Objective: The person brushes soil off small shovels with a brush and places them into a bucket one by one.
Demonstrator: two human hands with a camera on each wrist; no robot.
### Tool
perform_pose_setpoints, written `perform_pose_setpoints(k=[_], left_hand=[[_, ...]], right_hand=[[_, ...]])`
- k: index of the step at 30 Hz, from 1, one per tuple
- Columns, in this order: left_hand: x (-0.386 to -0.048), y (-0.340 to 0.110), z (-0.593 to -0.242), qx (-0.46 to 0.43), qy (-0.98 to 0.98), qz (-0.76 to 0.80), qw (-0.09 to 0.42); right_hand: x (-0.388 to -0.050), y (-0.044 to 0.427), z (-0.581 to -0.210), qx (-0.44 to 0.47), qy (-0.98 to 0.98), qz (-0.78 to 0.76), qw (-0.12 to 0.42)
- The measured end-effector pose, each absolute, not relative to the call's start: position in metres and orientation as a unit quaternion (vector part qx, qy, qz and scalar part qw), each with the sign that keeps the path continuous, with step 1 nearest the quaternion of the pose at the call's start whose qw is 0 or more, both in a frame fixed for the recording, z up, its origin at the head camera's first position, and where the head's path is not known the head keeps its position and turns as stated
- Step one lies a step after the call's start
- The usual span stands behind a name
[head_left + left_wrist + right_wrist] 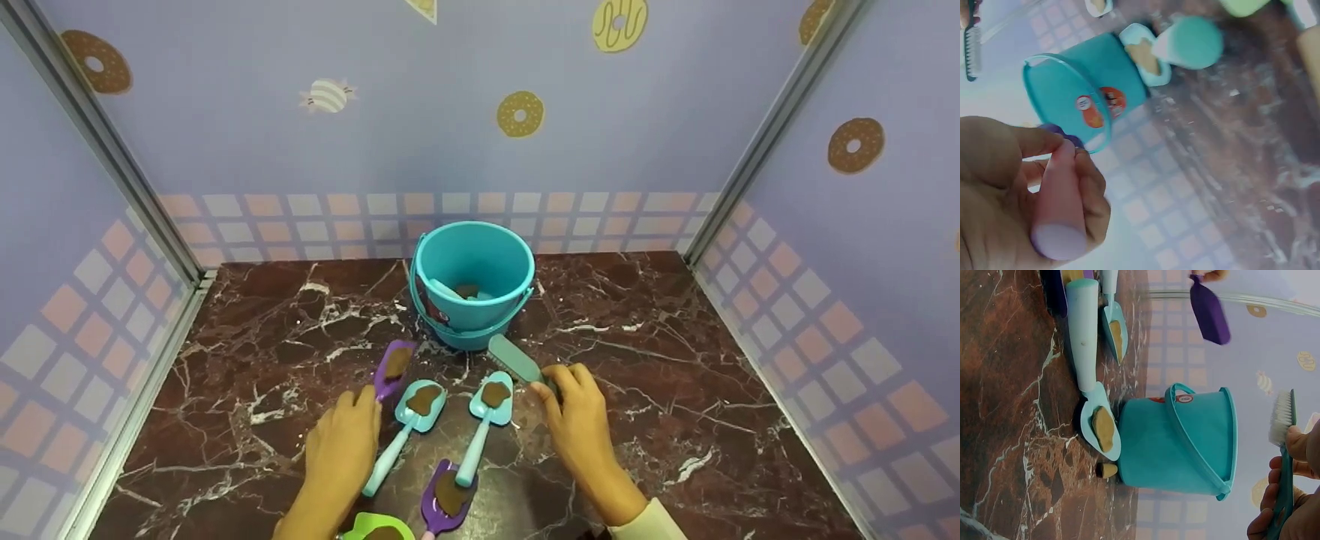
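My left hand [341, 439] grips a toy shovel [380, 388] by its pink handle [1060, 197]; a brown flat lump [397, 363] lies on its purple blade. The left wrist view shows the fingers curled round that handle. Across from it, my right hand [581, 416] holds a small teal brush [514, 360] with white bristles [1282, 417], raised in front of the bucket. The turquoise bucket [480, 341] stands upright against the back, its handle hanging down the front. Inside are something pale blue and something brown, partly hidden by the rim.
Two light-blue toy shovels [386, 461] [472, 454] with brown lumps lie between the hands. Nearer are a purple shovel [429, 510] and a green item [367, 523], cut off by the frame edge. A small brown piece [1107, 470] sits beside the bucket. Patterned walls enclose the marbled surface.
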State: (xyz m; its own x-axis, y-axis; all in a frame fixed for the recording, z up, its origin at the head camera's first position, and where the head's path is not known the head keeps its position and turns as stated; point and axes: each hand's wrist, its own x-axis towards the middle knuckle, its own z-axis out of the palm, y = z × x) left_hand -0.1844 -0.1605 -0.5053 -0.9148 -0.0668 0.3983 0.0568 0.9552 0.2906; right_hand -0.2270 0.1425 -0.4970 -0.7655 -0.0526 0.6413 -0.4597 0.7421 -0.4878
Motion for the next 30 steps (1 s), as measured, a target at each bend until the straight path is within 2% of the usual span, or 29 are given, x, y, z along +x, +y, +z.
perform_pose_setpoints(k=[11, 20, 30], left_hand=[[-0.194, -0.142, -0.493, -0.016, -0.936, -0.055, 0.347], [-0.202, -0.125, -0.483, -0.012, -0.925, -0.033, 0.377], [-0.200, -0.109, -0.475, -0.029, -0.921, -0.043, 0.386]], right_hand=[[-0.226, 0.123, -0.491, 0.168, -0.886, 0.317, 0.295], [-0.227, 0.093, -0.489, 0.247, -0.853, 0.271, 0.370], [-0.226, 0.072, -0.493, 0.245, -0.865, 0.217, 0.381]])
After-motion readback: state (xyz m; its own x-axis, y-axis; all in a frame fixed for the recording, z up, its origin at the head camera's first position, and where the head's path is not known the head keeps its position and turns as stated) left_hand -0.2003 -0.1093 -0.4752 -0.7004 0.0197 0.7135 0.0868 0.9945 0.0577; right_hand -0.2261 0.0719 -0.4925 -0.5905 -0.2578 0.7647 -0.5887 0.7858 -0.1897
